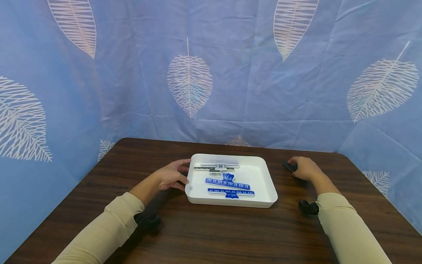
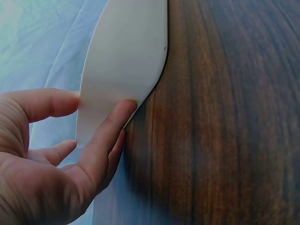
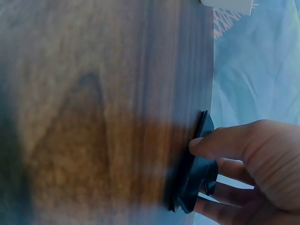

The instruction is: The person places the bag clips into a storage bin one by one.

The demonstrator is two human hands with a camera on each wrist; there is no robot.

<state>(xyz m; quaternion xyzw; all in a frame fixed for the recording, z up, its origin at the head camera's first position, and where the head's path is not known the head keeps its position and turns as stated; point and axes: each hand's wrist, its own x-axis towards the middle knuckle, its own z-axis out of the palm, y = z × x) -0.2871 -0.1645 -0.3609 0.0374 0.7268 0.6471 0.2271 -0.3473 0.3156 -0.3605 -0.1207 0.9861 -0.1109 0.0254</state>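
Note:
A white tray [image 1: 270, 190] lies on the table with several long clips in it. Two are white and blue with piano-key patterns: an upper blue clip [image 1: 227, 182] and a lower blue clip [image 1: 230, 193]. Behind them lies a black-and-white piano-key clip [image 1: 214, 169] beside a pale clip [image 1: 230, 165]. My left hand [image 1: 171, 175] touches the tray's left wall from outside, its fingers spread and fairly straight; fingertips rest against the white wall [image 2: 124, 51]. To the tray's right, my right hand [image 3: 262, 164] pinches a black clip [image 3: 194, 164] between thumb and fingers, low at the tabletop.
The dark wooden table [image 1: 211, 234] ends at a back edge close behind the tray. A blue cloth [image 1: 230, 91] with white leaf prints hangs behind and at both sides. Black wrist devices sit at the left cuff [image 1: 146, 220] and right cuff [image 1: 308, 207].

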